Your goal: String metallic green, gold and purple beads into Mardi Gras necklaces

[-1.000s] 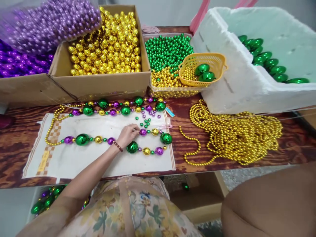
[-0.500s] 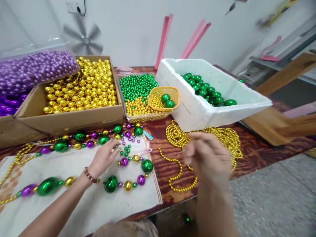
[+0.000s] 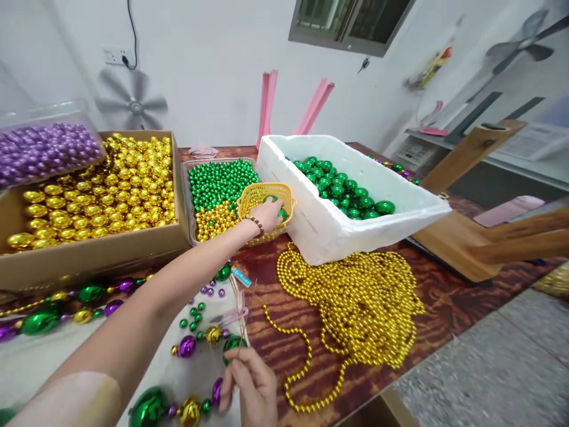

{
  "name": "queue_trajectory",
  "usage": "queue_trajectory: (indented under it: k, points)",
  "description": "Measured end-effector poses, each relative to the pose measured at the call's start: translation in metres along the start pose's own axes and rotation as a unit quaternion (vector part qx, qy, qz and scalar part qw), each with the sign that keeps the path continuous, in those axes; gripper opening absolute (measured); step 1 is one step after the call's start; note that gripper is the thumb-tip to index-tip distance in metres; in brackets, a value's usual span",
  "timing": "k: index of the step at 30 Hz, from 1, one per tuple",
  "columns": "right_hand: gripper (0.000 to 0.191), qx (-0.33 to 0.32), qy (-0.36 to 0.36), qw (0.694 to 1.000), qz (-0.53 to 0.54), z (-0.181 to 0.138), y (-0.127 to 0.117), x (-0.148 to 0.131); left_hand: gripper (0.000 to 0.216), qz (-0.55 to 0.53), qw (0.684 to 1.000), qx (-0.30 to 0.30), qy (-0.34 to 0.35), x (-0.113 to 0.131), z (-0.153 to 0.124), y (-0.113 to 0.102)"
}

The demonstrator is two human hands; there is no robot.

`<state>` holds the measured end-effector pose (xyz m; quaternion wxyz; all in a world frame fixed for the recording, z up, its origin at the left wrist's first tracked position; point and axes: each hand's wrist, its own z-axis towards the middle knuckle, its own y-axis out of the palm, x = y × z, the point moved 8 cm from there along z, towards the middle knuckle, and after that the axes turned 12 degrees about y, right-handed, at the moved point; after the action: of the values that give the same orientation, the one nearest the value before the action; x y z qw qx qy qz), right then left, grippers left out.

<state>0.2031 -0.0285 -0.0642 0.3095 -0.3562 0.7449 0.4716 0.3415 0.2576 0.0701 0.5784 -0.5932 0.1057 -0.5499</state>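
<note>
1. Head view, left hand: the left hand [image 3: 267,212] is reaching across the table into the yellow basket [image 3: 249,201], which is sitting on the tray of small green and gold beads [image 3: 213,196]. The fingers are curling around a large green bead [image 3: 281,213] inside the basket; whether they are fully closing on it I cannot tell, as the palm is hiding the grip.

2. Head view, right hand: the right hand [image 3: 251,385] is resting low at the near table edge, thumb and fingers pinching thin threading strands [image 3: 240,308] that are rising from the grip. It is sitting just beside the half-strung necklace [image 3: 191,344] of green, purple and gold beads lying on the white cloth [image 3: 26,362].

3. Judgement on placement: the basket is apparently serving as a small ready supply of big green beads, kept nearer than the white foam box [image 3: 347,225] holding the bulk stock. The cloth is likely keeping loose beads from rolling.

4. Relative position: the bead in hand is lying well apart from the right hand, up-table beyond the cloth.

5. Surroundings: a heap of gold bead strands [image 3: 355,302] is lying right of the cloth; a cardboard box of gold beads [image 3: 89,190] is standing at left.
</note>
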Motion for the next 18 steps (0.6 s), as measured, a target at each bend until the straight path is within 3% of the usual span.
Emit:
queue_trajectory:
  k: [5,8,10,11,14,18]
  points:
    - [0.042,0.037,0.019,0.999,0.007,0.000,-0.005,0.009,0.030,-0.030,0.999,-0.001,-0.015,-0.002,0.017,0.004]
    - [0.043,0.004,0.001,0.999,-0.050,0.001,0.004,0.003,0.031,-0.063,0.997,0.039,-0.010,0.001,0.006,-0.018]
    - [0.043,-0.015,-0.020,0.993,-0.113,0.002,0.009,-0.003,0.032,-0.190,0.978,0.085,-0.019,-0.002,-0.020,-0.038]
    - [0.042,-0.019,-0.031,0.989,-0.141,0.003,0.010,-0.007,0.032,-0.285,0.952,0.104,-0.031,-0.005,-0.039,-0.046]
    - [0.037,-0.008,-0.060,0.982,-0.177,0.004,0.011,-0.019,0.039,-0.533,0.832,0.110,-0.102,-0.013,-0.114,-0.058]
    - [0.027,-0.004,-0.079,0.977,-0.196,0.005,0.019,-0.030,0.045,-0.653,0.715,0.132,-0.209,-0.022,-0.223,-0.068]
